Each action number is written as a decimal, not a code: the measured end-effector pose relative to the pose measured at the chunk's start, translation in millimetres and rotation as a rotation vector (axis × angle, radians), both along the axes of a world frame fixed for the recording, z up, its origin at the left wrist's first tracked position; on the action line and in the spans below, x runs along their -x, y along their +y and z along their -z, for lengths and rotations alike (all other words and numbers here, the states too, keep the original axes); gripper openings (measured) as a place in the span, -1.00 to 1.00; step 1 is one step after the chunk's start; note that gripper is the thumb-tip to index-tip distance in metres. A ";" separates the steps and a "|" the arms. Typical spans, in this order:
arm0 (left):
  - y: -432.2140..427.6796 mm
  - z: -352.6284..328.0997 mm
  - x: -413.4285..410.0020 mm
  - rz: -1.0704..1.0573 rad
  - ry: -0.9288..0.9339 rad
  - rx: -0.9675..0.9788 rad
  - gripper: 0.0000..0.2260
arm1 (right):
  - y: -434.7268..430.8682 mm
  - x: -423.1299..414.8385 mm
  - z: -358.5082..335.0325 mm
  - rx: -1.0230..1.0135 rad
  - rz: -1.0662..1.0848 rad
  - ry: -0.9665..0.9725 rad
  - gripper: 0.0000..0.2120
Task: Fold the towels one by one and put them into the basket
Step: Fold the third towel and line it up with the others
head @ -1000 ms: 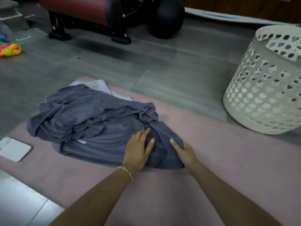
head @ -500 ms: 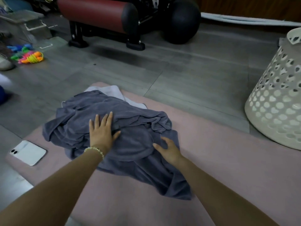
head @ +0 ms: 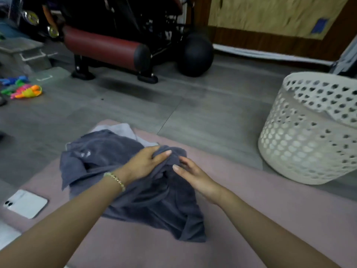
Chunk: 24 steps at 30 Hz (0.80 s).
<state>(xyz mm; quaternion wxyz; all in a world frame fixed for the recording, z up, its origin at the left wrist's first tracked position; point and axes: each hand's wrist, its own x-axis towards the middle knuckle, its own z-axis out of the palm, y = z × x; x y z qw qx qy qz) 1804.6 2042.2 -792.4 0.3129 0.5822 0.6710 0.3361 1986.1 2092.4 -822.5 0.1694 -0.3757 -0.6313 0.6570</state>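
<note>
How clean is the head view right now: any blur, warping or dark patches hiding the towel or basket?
Head view: mild blur throughout, yet the dark grey towel, left hand and right hand read clearly; wide-angle warp leans the white basket, cropped at the right edge; light dim and even, exercise bench in shadow.

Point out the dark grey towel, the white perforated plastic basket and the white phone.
dark grey towel (head: 108, 151), head view, flat upper-left part.
white perforated plastic basket (head: 301, 151), head view, front wall.
white phone (head: 26, 204), head view, middle of its back.
</note>
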 end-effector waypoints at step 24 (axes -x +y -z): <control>-53.4 -356.4 -287.3 0.143 -0.739 -0.180 -0.64 | -145.9 -298.5 -343.0 -0.939 0.543 0.085 -0.81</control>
